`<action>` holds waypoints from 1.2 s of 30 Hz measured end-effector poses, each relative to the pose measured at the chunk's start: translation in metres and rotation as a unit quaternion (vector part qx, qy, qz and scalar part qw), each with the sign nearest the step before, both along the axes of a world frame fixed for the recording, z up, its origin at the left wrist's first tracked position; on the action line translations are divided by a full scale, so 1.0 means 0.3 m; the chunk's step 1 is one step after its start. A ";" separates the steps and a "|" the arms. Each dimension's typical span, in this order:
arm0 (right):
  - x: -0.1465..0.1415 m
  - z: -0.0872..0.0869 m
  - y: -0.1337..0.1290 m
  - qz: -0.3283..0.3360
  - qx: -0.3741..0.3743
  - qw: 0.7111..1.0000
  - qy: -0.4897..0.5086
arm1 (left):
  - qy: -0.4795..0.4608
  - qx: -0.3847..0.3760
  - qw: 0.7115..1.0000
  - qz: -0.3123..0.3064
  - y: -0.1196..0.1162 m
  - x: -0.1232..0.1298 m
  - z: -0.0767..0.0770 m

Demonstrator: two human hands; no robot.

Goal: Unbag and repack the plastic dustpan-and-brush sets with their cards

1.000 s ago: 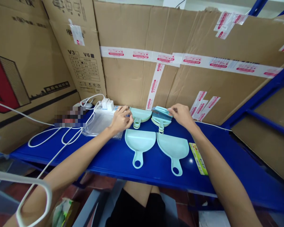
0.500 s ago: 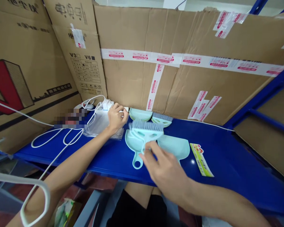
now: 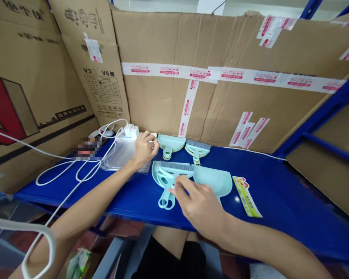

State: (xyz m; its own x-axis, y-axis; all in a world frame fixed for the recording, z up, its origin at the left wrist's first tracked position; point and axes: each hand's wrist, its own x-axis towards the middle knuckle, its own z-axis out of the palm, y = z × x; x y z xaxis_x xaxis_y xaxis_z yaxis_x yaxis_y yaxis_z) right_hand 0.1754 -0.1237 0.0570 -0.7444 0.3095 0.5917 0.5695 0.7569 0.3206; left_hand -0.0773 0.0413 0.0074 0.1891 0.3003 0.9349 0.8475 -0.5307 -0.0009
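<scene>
My right hand is closed, its thumb and index finger at the edge of a mint-green hand brush with grey bristles. That brush lies over a small mint dustpan, their looped handles side by side. Partly behind my right hand is a second, wider mint dustpan. My left hand rests with curled fingers on a clear plastic bag, beside a white power strip; what its fingers hold, if anything, is hidden. Farther back sit a stack of dustpans and a stack of brushes.
A green and yellow printed card lies on the blue table to the right. White cables and a plugged-in charger are at the left. Cardboard walls stand behind and to the left.
My right hand has lowered the brush onto the small dustpan, its bristle end dropping and its handle coming down beside the pan's handle. My left hand stays by the bag.
</scene>
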 end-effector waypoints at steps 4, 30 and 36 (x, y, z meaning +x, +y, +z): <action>0.118 0.048 -0.026 -0.061 -0.016 0.997 0.045 | 0.035 -0.071 0.990 -0.117 -0.017 0.017 0.001; 0.429 -0.229 -0.136 0.003 0.080 0.995 0.053 | 0.292 -0.312 0.864 -0.267 -0.164 0.163 -0.031; 0.402 -0.230 -0.069 -0.068 0.004 0.997 0.031 | 0.291 -0.302 0.884 -0.207 -0.174 0.167 -0.042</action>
State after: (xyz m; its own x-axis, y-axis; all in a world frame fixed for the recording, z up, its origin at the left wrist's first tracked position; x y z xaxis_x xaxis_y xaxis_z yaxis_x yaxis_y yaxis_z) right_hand 0.2959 -0.1445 -0.0121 -0.6576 0.4000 0.6384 0.6857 0.6687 0.2873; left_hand -0.0271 -0.0110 -0.0053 0.7964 0.5030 0.3357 0.5289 -0.8485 0.0166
